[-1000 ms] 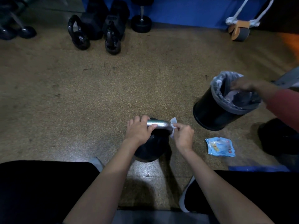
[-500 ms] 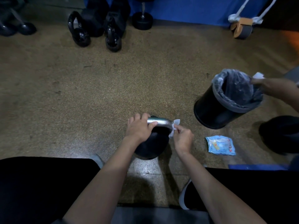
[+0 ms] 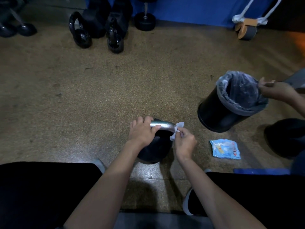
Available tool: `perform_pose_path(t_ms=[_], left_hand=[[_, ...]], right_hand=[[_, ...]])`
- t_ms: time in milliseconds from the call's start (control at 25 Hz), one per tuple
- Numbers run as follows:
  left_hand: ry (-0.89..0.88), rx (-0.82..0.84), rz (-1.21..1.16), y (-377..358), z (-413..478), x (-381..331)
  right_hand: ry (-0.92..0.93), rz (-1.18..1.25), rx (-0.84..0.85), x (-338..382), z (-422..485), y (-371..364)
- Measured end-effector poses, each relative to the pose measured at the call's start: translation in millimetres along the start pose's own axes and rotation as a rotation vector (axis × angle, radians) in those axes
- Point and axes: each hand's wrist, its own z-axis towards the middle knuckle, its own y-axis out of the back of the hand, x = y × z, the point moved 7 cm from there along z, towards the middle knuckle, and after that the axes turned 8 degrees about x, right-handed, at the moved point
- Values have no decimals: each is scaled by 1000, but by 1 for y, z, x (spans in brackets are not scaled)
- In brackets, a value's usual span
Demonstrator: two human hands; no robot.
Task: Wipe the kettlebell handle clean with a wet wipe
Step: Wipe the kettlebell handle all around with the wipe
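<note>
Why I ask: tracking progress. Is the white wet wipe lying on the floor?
No, the right hand pinches the white wet wipe against the right end of the silver metal kettlebell handle.

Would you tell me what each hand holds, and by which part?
The left hand grips the handle at its left end; the right hand pinches the wipe mid-sheet at the handle's right bend.

No legible word, brand or number anywhere, only blurred red and yellow print, too small to read, on the flat light-blue plastic wipe packet (image 3: 225,148) lying on the speckled brown floor (image 3: 148,80).
</note>
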Motion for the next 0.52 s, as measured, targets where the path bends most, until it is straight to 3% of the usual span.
perform_pose_path(t_ms=[520], left_hand=[[-7, 5, 8, 0, 1, 0]], right_hand=[[-47, 15, 58, -18, 5, -16]])
